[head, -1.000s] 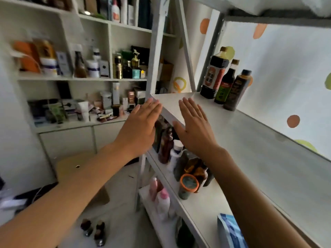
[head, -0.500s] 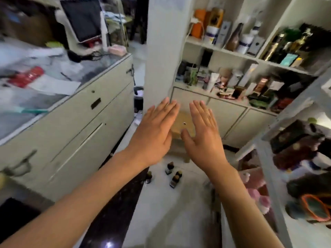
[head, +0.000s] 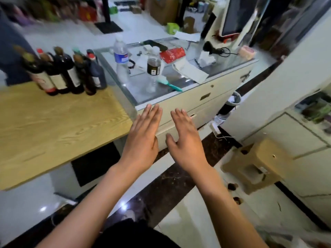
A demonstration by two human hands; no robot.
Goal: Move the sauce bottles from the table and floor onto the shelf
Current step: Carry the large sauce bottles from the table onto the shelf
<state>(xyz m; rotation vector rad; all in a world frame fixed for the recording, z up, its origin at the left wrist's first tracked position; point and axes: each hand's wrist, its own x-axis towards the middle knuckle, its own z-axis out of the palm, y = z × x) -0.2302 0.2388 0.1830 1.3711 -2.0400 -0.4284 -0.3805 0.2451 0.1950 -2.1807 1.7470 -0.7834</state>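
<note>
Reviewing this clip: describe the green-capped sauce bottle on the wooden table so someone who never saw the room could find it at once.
Start at the wooden table on the left of the head view; a cluster of dark sauce bottles stands at its far edge beside the glass counter. The green-capped bottle is second from the right. Its neighbours have red or brownish caps.

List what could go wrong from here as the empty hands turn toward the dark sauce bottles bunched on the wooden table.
1. The sauce bottles stand tightly bunched near the wooden table's far edge; pulling one out may topple its neighbours.
2. Both the left hand and right hand are open and empty; grabbing several at once risks a drop.
3. The cardboard box and small bottles on the floor could trip the person.
</note>
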